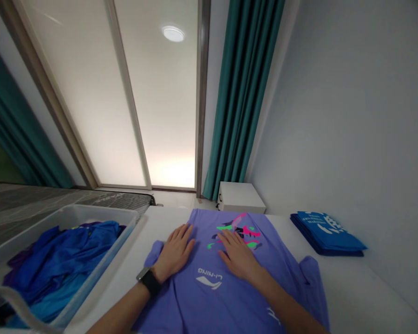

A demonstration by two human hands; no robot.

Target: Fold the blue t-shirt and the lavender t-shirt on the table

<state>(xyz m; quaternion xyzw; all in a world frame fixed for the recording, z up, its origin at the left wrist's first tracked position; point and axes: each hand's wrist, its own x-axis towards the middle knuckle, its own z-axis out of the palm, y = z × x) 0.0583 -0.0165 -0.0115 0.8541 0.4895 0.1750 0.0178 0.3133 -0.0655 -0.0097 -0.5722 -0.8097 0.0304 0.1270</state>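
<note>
A purple T-shirt (191, 297) lies spread on the white table, with a white logo and a pink, green and black print facing up. My left hand (176, 250), with a dark watch on the wrist, rests flat on the shirt's left part, fingers stretched forward. Pressed flat over the printed area is my right hand (237, 255), its fingers extended and partly covering the print. Neither hand grips the cloth. The sleeves bunch a little at both sides, and the shirt's near part runs out of the bottom of the view.
On the left stands a clear plastic bin (101, 271) holding crumpled blue and purple clothes (66, 255). Folded blue garments (329, 232) are stacked at the table's right, near the wall. Beyond the table are a small white cabinet (242, 197), a green curtain (247, 93) and frosted sliding doors (160, 116).
</note>
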